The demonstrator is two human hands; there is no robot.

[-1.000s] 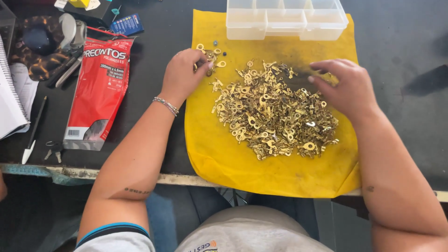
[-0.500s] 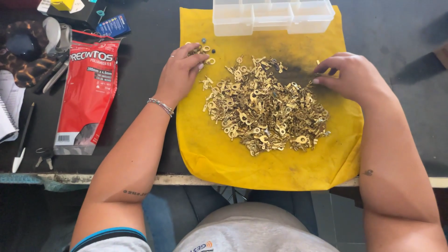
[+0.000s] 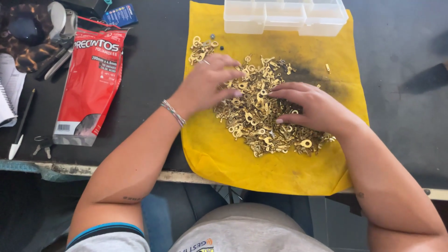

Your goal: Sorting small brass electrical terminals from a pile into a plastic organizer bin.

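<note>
Now, from the head camera, I am looking down on a black worktable (image 3: 396, 93) with a yellow cloth (image 3: 219, 154) spread across its middle. On the cloth lies a heap of brass ring terminals (image 3: 261, 130), loosely scattered, with a smaller cluster of ring terminals (image 3: 200, 49) set apart near the cloth's upper left corner. My left hand (image 3: 207, 86) lies palm down on the left edge of the heap, fingers spread and flat on the terminals; I cannot tell whether anything is pinched beneath it. A thin bracelet (image 3: 173, 113) circles that wrist. My right hand (image 3: 312, 109) rests on the right side of the heap, fingers stretched out towards the left hand and pressing on the pile, closed on nothing that I can see. The fingertips of both hands lie near one another over the middle of the pile.

At the cloth's far edge stands a clear plastic compartment box (image 3: 284, 16). Left of the cloth lies a red packet (image 3: 91, 84), and further left a pen (image 3: 21, 123), small keys (image 3: 43, 145) and part of a notebook (image 3: 8, 91).
</note>
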